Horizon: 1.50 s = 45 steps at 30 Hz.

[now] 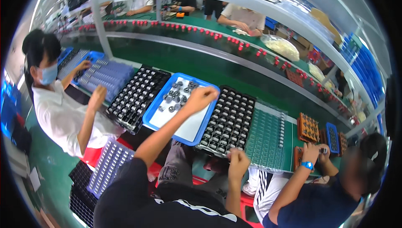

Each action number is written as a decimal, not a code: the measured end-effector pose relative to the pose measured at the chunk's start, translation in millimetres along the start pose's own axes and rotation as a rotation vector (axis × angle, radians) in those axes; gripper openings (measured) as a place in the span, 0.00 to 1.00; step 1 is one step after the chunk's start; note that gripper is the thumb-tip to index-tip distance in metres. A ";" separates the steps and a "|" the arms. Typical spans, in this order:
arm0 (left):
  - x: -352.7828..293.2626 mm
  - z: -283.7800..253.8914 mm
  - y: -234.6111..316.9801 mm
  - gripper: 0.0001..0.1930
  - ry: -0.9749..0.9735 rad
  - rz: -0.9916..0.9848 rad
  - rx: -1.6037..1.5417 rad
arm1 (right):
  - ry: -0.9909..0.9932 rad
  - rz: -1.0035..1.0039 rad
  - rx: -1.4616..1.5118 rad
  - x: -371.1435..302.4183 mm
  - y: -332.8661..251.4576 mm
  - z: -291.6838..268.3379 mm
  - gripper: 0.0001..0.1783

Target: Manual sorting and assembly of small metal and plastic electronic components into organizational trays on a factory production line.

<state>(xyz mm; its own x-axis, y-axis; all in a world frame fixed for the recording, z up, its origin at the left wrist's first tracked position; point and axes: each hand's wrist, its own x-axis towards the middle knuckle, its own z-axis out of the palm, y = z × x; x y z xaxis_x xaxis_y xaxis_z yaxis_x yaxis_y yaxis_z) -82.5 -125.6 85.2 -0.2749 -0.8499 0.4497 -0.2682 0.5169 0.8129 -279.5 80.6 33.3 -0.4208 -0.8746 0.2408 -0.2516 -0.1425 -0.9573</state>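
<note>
My left hand point(202, 99) hovers over the right side of a blue tray point(148, 113). Its fingers are curled together in a pinch, and whatever they may hold is too small to make out. Small dark round parts point(176, 97) lie loose on the tray's white bottom. My right hand point(239, 162) is at the near right corner of a black compartment tray point(228, 119) filled with rows of small black-and-silver parts. Those fingers are pinched together too; I cannot make out anything between them.
Another filled black tray point(140, 96) stands left of the blue one. A clear plastic tray point(264, 138) lies to the right. Co-workers sit close on both sides, one in a white shirt point(58, 115), one in dark blue point(316, 198). Beyond runs a green conveyor point(167, 46) with red pieces.
</note>
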 end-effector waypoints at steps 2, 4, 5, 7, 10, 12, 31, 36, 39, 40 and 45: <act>67.6 28.4 0.1 0.15 -0.128 0.066 0.087 | -0.053 0.369 0.284 -40.0 28.2 -11.8 0.12; 119.3 53.4 -34.2 0.17 -0.194 0.156 0.185 | -0.058 0.697 0.491 -55.0 39.7 -7.2 0.11; 136.5 61.7 -57.2 0.17 -0.216 0.180 0.197 | -0.070 0.753 0.620 -58.1 52.2 -3.1 0.13; 162.6 70.4 -95.1 0.22 -0.293 0.260 0.467 | -0.081 0.768 0.795 -55.3 61.8 9.1 0.12; 164.4 99.6 -125.4 0.24 -0.548 0.009 0.528 | -0.071 0.729 0.961 -47.2 78.7 12.5 0.16; 159.3 127.5 -125.2 0.23 -0.722 0.004 0.626 | -0.078 0.773 1.009 -50.0 79.1 4.0 0.14; 180.8 110.5 -151.3 0.14 -0.552 0.052 0.425 | 0.318 0.663 0.737 -30.4 26.1 36.1 0.13; 185.1 111.2 -145.6 0.15 -0.506 0.088 0.426 | 0.316 0.621 0.696 -18.8 29.1 31.9 0.12; 191.0 108.0 -147.6 0.14 -0.453 0.051 0.390 | 0.387 0.582 0.688 -3.3 24.1 27.7 0.15; 193.3 107.8 -148.0 0.14 -0.441 0.045 0.386 | 0.376 0.581 0.679 2.9 23.4 25.0 0.15; 212.2 108.2 -150.7 0.16 -0.358 -0.016 0.382 | 0.355 0.512 0.572 49.6 23.8 -0.6 0.14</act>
<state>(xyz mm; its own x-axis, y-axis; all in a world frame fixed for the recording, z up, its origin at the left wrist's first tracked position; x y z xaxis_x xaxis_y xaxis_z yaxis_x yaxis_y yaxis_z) -200.4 -372.7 18.1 -0.5486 -0.8039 0.2297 -0.5741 0.5619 0.5956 -306.9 34.1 22.5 -0.6355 -0.7113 -0.3001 0.4843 -0.0645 -0.8725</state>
